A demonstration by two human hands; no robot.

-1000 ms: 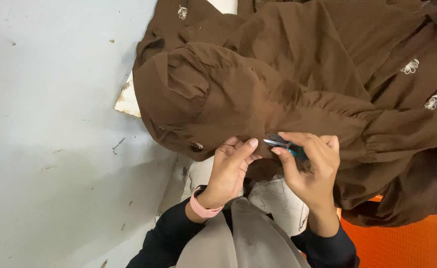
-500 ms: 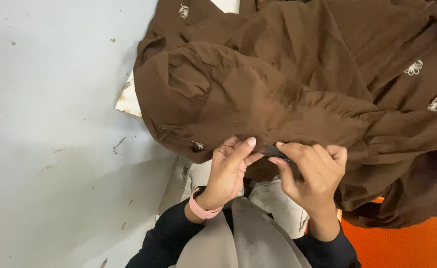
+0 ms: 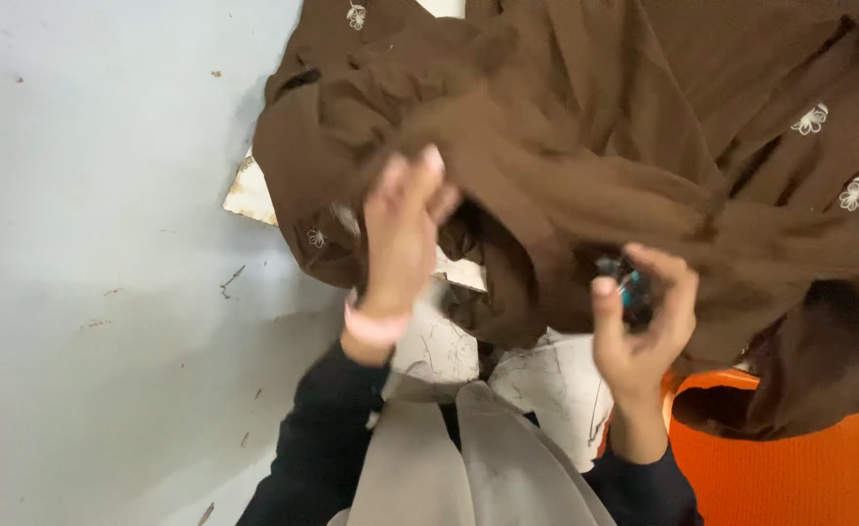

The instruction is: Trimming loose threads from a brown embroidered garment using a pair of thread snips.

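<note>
A heap of brown cloth (image 3: 585, 127) with small white embroidered flowers fills the upper right. My left hand (image 3: 402, 224) is raised into the cloth, its fingers gripping a fold at the heap's left part. My right hand (image 3: 641, 326) sits lower, at the cloth's bottom edge, and pinches a small dark tool with a teal part (image 3: 627, 288) between thumb and fingers. A pink band circles my left wrist. Both arms wear black sleeves.
A pale grey surface (image 3: 98, 244) covers the left half. A cracked white board (image 3: 429, 351) lies under the cloth. An orange plastic seat (image 3: 790, 477) shows at the bottom right. Grey fabric (image 3: 458, 468) hangs at the bottom centre.
My hands have parted. The left hand rose and pulled the cloth up; the right hand moved right and down with the small tool. The view has drawn closer to the cloth.
</note>
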